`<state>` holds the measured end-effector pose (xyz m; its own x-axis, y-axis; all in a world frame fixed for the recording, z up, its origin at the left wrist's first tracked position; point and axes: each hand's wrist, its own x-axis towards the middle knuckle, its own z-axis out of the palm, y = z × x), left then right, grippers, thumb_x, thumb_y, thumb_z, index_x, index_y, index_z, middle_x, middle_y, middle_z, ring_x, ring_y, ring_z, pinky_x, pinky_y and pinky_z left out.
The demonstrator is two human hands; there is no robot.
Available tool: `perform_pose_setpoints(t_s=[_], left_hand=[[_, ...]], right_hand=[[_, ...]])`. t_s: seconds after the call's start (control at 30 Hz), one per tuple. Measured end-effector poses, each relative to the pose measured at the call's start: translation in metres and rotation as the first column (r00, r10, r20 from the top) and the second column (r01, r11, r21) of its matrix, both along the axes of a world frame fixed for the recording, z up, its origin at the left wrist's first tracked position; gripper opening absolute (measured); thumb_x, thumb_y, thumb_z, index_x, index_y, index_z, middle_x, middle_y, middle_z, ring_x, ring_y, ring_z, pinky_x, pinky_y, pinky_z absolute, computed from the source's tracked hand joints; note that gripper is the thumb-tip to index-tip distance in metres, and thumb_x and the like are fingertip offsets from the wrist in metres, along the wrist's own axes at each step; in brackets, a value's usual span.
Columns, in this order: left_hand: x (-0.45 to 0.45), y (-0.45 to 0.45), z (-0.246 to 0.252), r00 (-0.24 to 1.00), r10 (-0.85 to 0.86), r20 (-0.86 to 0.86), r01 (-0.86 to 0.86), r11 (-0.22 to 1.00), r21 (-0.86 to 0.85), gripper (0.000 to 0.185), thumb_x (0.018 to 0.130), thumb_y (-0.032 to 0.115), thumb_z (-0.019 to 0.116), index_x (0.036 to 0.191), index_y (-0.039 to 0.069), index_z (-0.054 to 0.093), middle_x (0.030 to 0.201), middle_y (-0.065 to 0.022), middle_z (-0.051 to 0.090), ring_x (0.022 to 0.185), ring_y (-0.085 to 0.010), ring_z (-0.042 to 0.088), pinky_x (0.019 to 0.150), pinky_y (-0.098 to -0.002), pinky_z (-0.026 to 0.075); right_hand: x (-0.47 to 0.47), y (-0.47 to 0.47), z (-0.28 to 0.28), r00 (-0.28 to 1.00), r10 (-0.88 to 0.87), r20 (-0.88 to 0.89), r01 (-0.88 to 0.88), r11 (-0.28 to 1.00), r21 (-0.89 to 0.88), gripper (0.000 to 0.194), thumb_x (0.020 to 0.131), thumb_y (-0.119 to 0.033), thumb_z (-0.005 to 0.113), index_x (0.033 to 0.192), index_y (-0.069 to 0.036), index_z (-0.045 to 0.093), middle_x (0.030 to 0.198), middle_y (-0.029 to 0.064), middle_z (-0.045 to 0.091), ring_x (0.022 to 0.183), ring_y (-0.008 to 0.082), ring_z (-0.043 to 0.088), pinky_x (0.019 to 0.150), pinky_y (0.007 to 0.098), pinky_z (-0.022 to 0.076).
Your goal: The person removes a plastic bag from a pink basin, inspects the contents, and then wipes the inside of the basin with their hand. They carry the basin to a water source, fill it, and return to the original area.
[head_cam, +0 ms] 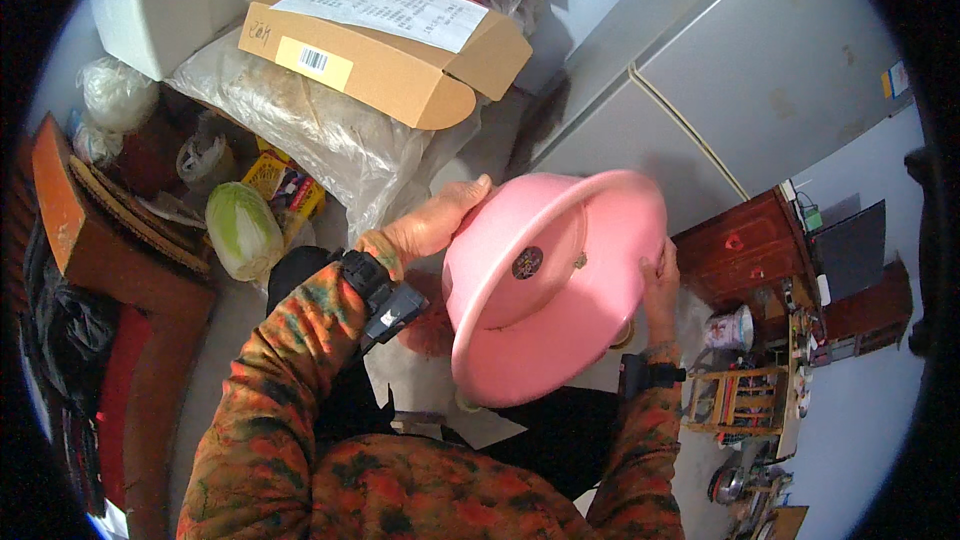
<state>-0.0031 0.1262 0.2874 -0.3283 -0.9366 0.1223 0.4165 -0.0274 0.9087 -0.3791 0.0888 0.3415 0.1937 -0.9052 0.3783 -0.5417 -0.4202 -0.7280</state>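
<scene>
A pink plastic basin (555,345) is held up in front of my body, tilted so its inside faces partly towards me. Inside, a round dark sticker (527,263) and a small brownish speck (580,261) show on the bottom. My left hand (435,223) grips the basin's outer left side, its thumb towards the top and its other fingers hidden. At the right side my right hand (661,292) holds the basin's wall near the rim. Below the basin, a reddish object (429,319) is partly hidden.
A cardboard box (360,82) with a printed sheet rests on a plastic-covered pile (300,120). A napa cabbage (244,229) is at the left, near a wooden bench (165,315). A grey refrigerator (750,75), a red-brown cabinet (739,240) and a wooden chair (739,397) are at the right.
</scene>
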Motion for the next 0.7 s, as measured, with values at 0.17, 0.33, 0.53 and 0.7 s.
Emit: perform_pose_setpoints(t_s=[0.17,0.33,0.53,0.7], left_hand=[[-0.006,0.000,-0.004,0.968,-0.047,0.246,0.059,0.997,-0.041,0.057,0.102,0.048,0.032,0.112,0.001,0.063,0.109,-0.0086,0.062,0.098,-0.0166,0.054,0.093,-0.0323,0.043],[-0.016,-0.003,-0.011,0.967,-0.035,0.252,0.076,0.985,-0.154,0.056,0.103,0.047,0.032,0.117,0.000,0.059,0.110,-0.0073,0.060,0.099,-0.0164,0.052,0.092,-0.0336,0.043],[-0.017,-0.005,-0.016,0.967,-0.067,0.244,0.094,0.990,-0.102,0.062,0.101,0.052,0.031,0.117,-0.001,0.057,0.115,-0.0122,0.056,0.107,-0.0209,0.049,0.097,-0.0352,0.039],[-0.022,-0.007,-0.022,0.967,-0.038,0.252,0.064,0.994,-0.094,0.063,0.100,0.053,0.037,0.135,0.001,0.048,0.131,-0.0122,0.053,0.120,-0.0202,0.047,0.105,-0.0338,0.036]], right_hand=[[0.005,-0.003,0.031,0.953,-0.047,-0.300,0.018,0.995,-0.101,0.038,0.092,-0.011,0.054,0.129,-0.001,0.049,0.113,0.0172,0.060,0.107,0.0266,0.059,0.092,0.0349,0.0452],[0.029,-0.006,0.060,0.905,0.086,-0.416,-0.155,0.979,-0.135,0.030,0.091,-0.007,0.053,0.120,-0.001,0.054,0.111,0.0136,0.059,0.100,0.0231,0.057,0.089,0.0321,0.0455],[0.071,0.002,0.084,0.750,0.234,-0.619,-0.422,0.890,-0.175,0.027,0.088,-0.004,0.051,0.114,-0.002,0.056,0.095,0.0138,0.056,0.086,0.0301,0.057,0.077,0.0352,0.0468],[0.107,0.009,0.083,0.528,0.210,-0.823,-0.619,0.758,-0.203,0.026,0.082,-0.008,0.054,0.107,-0.001,0.057,0.092,0.0148,0.054,0.080,0.0334,0.052,0.072,0.0397,0.0447]])
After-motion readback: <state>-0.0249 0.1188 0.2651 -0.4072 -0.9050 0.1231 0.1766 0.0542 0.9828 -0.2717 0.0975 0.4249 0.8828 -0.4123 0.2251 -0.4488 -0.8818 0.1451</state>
